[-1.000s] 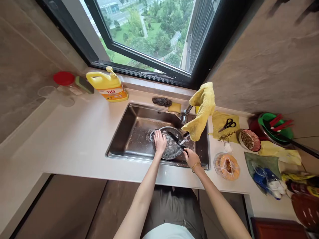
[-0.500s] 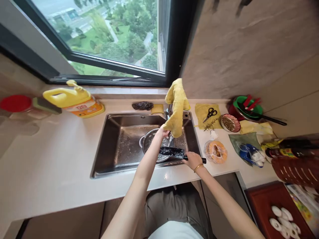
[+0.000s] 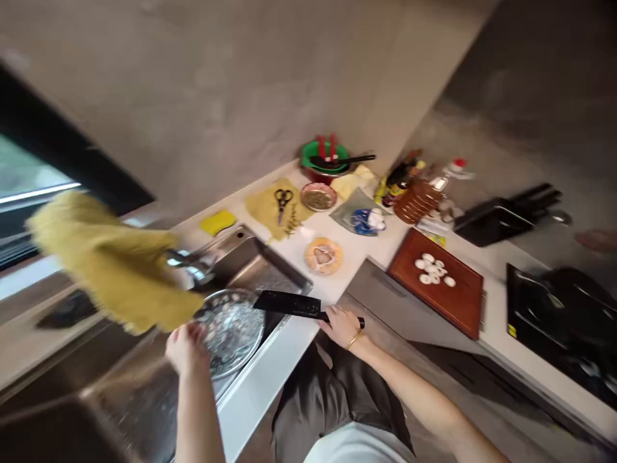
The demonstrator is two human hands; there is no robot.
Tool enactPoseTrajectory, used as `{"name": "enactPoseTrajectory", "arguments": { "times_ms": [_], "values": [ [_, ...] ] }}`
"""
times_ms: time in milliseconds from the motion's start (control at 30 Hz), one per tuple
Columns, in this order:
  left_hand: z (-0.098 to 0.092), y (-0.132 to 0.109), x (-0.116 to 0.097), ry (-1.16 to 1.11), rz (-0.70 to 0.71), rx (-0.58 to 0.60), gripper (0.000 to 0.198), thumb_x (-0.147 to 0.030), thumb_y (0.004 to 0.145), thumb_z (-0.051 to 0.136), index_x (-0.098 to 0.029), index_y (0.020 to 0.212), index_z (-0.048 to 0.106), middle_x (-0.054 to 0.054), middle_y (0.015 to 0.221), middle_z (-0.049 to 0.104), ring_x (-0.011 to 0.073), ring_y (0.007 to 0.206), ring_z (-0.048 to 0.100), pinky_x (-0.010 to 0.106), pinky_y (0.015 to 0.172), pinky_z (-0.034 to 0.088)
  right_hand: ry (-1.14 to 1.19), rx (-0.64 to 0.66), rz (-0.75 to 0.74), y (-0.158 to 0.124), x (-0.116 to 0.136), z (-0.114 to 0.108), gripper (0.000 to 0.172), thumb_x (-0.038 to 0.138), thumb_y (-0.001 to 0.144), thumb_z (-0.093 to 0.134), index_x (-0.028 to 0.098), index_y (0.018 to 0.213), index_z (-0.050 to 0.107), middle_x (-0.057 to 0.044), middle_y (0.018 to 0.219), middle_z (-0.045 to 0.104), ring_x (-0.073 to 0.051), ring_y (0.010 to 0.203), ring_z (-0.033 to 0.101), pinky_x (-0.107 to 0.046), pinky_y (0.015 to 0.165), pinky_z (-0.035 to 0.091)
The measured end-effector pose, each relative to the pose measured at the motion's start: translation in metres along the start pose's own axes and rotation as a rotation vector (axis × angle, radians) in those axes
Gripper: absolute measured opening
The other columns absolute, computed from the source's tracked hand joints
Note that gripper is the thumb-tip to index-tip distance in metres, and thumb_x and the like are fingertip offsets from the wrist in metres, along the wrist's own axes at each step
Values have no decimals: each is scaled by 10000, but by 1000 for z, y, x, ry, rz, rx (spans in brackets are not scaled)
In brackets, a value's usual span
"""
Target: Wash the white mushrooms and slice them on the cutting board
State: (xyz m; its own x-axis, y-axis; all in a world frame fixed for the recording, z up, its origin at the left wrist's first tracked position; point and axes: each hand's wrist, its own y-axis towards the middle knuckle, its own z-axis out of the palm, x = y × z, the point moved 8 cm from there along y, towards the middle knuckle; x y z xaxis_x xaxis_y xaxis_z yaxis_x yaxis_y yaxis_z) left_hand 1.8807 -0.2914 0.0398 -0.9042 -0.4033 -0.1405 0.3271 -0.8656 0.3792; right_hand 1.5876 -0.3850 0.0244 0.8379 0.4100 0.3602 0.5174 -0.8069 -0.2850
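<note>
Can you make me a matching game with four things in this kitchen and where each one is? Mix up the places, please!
Things:
1. black knife
2. white pieces
3. scissors
4. hanging yellow cloth

Places:
A. lying on a flat yellow sheet
B. draped at the tap
C. held in the right hand
D. on the reddish-brown board

Right pairs: 1-C, 2-D, 3-A, 4-B
</note>
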Motion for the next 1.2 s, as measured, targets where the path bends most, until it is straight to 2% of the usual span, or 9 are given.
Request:
{"name": "enactPoseTrajectory", "arguments": {
  "times_ms": [100, 167, 333, 500, 700, 833, 1000, 1100, 1200],
  "values": [
    [-53, -58, 11, 1025, 56, -916, 327, -203, 765, 534, -209, 483, 368, -129, 341, 251, 97, 340, 398, 178, 365, 391, 164, -148, 214, -49, -70, -16, 402, 529, 901, 367, 220, 988, 610, -92, 898, 700, -230, 833, 655, -288, 705, 438],
    [-47, -83, 39, 1545, 34, -1133, 320, -220, 659, 644, -197, 525, 354, -101, 437, 402, 90, 383, 425, 196, 397, 393, 265, -273, 331, -84, -118, -29, 383, 507, 904, 368, 215, 1008, 594, -101, 930, 694, -235, 882, 648, -288, 747, 435],
    [-30, -41, 222, 1847, -441, -417, 271, -422, 724, 579, -193, 870, 578, -5, 701, 616, 167, 611, 592, 271, 533, 485, 438, -487, 651, -183, -245, -52, 334, 479, 893, 365, 223, 941, 575, -101, 885, 685, -244, 849, 642, -299, 745, 428],
    [36, -3, 433, 1892, -493, 317, 233, -336, 827, 486, -192, 963, 611, 65, 945, 665, 209, 870, 618, 364, 811, 497, 451, -571, 836, -267, -369, -60, 370, 493, 894, 331, 208, 936, 561, -107, 849, 674, -254, 828, 637, -316, 725, 436],
    [98, -38, 643, 1825, -498, 639, 204, -160, 836, 467, -201, 971, 614, 51, 968, 658, 192, 947, 586, 343, 892, 463, 292, -525, 886, -258, -494, -85, 345, 281, 908, 356, 106, 1177, 483, -204, 1170, 562, -253, 1022, 596, -350, 841, 451],
    [111, -70, 705, 1827, -554, 654, 209, -139, 831, 470, -204, 964, 618, 53, 951, 652, 194, 925, 579, 334, 858, 472, 265, -471, 933, -211, -536, -93, 371, 168, 891, 345, 44, 1220, 463, -251, 1151, 545, -280, 1089, 546, -408, 898, 423],
    [106, -92, 727, 1827, -606, 633, 227, -158, 844, 452, -194, 1003, 610, 65, 976, 648, 198, 939, 586, 340, 868, 472, 338, -462, 995, -189, -539, -82, 495, 113, 855, 364, 24, 1342, 364, -264, 1261, 473, -314, 1198, 448, -469, 967, 362],
    [109, -109, 736, 1815, -631, 693, 206, -194, 853, 461, -185, 1008, 597, 69, 970, 644, 204, 939, 589, 350, 864, 475, 350, -646, 851, -212, -531, -85, 530, 168, 839, 422, 132, 1366, 379, -160, 1376, 411, -299, 1298, 325, -503, 1058, 255],
    [120, -149, 741, 1777, -684, 890, 186, -234, 862, 480, -207, 1013, 587, 63, 960, 640, 219, 957, 583, 371, 875, 469, 494, -966, 803, -280, -538, -64, 441, 181, 847, 371, 223, 1268, 496, -75, 1317, 484, -222, 1258, 388, -425, 1061, 293]
  ]
}}
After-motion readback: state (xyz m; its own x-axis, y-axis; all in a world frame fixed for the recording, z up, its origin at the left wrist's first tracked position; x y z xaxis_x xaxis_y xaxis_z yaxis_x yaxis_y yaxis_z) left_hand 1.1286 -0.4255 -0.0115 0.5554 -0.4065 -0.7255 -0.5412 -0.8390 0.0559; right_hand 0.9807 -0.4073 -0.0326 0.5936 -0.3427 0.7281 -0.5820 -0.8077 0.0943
